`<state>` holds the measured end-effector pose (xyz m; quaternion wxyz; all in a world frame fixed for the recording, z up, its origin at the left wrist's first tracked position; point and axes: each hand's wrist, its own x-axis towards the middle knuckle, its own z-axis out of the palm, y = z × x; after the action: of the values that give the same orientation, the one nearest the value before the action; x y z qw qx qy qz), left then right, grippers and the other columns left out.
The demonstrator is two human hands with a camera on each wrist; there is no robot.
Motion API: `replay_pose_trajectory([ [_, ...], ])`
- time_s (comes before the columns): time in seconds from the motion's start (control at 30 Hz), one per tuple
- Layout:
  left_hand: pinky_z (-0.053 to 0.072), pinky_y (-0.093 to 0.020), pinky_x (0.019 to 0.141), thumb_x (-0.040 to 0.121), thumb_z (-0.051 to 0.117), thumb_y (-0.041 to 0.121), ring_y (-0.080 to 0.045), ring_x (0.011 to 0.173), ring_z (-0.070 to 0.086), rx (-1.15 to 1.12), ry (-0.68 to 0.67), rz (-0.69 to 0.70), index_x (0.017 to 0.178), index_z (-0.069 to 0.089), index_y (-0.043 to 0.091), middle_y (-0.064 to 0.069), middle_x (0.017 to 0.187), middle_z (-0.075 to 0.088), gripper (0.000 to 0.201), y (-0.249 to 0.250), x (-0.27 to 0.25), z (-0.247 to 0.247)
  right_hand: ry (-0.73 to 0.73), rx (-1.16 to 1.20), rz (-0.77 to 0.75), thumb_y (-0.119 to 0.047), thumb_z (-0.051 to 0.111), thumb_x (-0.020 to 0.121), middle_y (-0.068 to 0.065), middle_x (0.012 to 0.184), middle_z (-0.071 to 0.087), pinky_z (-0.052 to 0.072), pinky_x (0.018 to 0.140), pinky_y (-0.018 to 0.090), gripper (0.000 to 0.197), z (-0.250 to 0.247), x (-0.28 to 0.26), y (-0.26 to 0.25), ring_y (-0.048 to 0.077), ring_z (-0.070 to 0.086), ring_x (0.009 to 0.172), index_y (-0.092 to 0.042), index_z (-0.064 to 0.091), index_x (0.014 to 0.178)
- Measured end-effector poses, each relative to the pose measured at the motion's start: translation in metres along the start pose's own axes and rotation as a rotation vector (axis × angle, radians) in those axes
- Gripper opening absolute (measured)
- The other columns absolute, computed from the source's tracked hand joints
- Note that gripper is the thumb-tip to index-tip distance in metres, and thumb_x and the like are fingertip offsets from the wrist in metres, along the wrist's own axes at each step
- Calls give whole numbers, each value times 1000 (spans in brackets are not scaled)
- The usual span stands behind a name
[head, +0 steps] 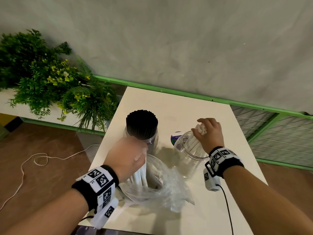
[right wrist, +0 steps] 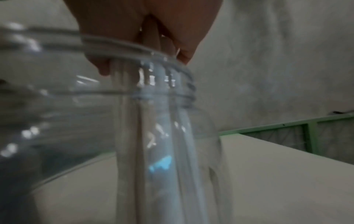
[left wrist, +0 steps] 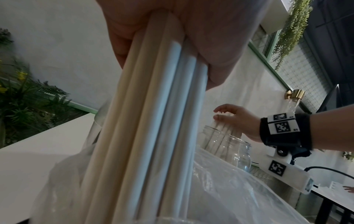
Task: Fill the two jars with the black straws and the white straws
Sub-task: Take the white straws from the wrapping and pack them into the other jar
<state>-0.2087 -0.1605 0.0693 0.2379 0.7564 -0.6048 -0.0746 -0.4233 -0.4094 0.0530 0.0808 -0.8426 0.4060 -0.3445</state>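
A clear jar (head: pixel 151 139) at the table's middle is packed with black straws (head: pixel 142 123). To its right stands a second clear jar (head: pixel 189 150) (left wrist: pixel 226 145) (right wrist: pixel 172 106). My right hand (head: pixel 208 133) (left wrist: pixel 233 119) grips a bunch of white straws (head: pixel 200 128) (right wrist: pixel 153 136) whose lower ends sit inside that jar. My left hand (head: pixel 128 155) grips another bunch of white straws (head: pixel 141 175) (left wrist: pixel 153 121), upright in a clear plastic bag (head: pixel 160 187) (left wrist: pixel 239 189) near the table's front.
The white table (head: pixel 186 106) stands against a grey wall with a green rail (head: pixel 169 92). A leafy plant (head: pixel 50 82) fills the left. A round purple-and-white lid (head: pixel 175 139) lies behind the right jar. A white cord (head: pixel 33 160) trails on the brown floor.
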Motion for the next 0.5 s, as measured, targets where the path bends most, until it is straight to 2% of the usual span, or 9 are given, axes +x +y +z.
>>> replay_pose_trajectory([
  [0.07, 40, -27, 79, 79, 36, 47, -19, 84, 50, 3, 0, -7, 99, 62, 32, 10, 97, 57, 36, 0, 0, 0, -68, 60, 112, -26, 76, 78, 4, 108, 59, 41, 82, 28, 33, 0, -4, 3, 23, 55, 95, -16, 67, 109],
  [0.13, 37, -25, 78, 79, 36, 47, -19, 83, 50, 9, 1, -1, 99, 62, 32, 10, 97, 57, 36, 0, 0, 0, -62, 106, 158, -27, 75, 80, 0, 104, 61, 41, 76, 24, 30, 0, -4, 3, 16, 56, 87, -17, 67, 107],
  [0.27, 32, -22, 79, 79, 35, 47, -18, 83, 50, 13, 1, 9, 99, 62, 32, 10, 97, 56, 36, 0, 1, -1, 5, 169, 171, -26, 77, 79, -2, 94, 61, 42, 74, 23, 28, 1, -7, -3, 12, 55, 81, -14, 69, 103],
  [0.4, 34, -23, 79, 80, 35, 47, -18, 85, 50, 21, -6, 10, 101, 61, 33, 10, 99, 56, 36, -1, 1, 0, -17, 229, 149, -26, 77, 79, -7, 92, 58, 42, 75, 18, 28, 4, -10, -14, 10, 56, 81, -14, 69, 103],
  [0.5, 32, -22, 79, 80, 34, 48, -17, 85, 50, 29, -10, 15, 101, 61, 32, 10, 99, 56, 37, -1, 1, -1, -23, 282, 121, -21, 77, 79, -4, 92, 58, 39, 75, 8, 27, 3, -3, -20, 11, 56, 82, -12, 68, 103],
])
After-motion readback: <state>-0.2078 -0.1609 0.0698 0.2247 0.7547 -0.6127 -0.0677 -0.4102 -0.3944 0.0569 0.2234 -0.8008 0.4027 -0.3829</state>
